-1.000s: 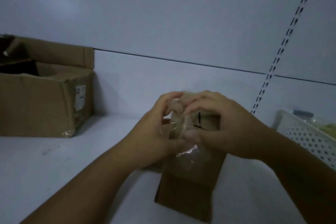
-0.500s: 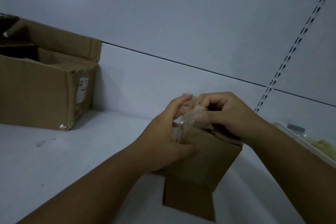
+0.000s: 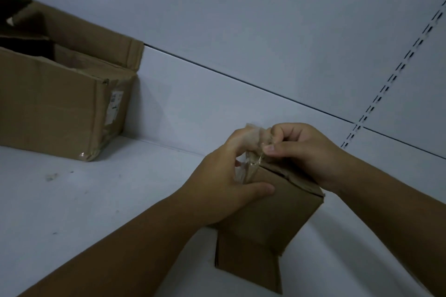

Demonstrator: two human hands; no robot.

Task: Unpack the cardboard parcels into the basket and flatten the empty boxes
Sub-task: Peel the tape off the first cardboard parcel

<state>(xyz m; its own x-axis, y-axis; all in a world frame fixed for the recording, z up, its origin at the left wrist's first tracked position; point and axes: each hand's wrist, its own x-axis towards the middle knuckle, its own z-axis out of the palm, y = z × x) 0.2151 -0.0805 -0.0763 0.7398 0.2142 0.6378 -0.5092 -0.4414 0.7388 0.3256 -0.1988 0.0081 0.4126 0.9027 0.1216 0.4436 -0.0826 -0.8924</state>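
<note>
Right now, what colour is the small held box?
The small box is plain brown cardboard; head view shows it.

The only printed item in view is a small white label stuck on the end face of the large open cardboard box. It sits in the upper half of that face, just beside the vertical corner edge. The label carries a few dark marks, arranged roughly in short rows down its length. They are too small and blurred to read as letters, numbers or a code. The small cardboard box turns plain brown faces to the camera. The clear tape bunched at its top edge shows no lettering that can be made out.
</note>
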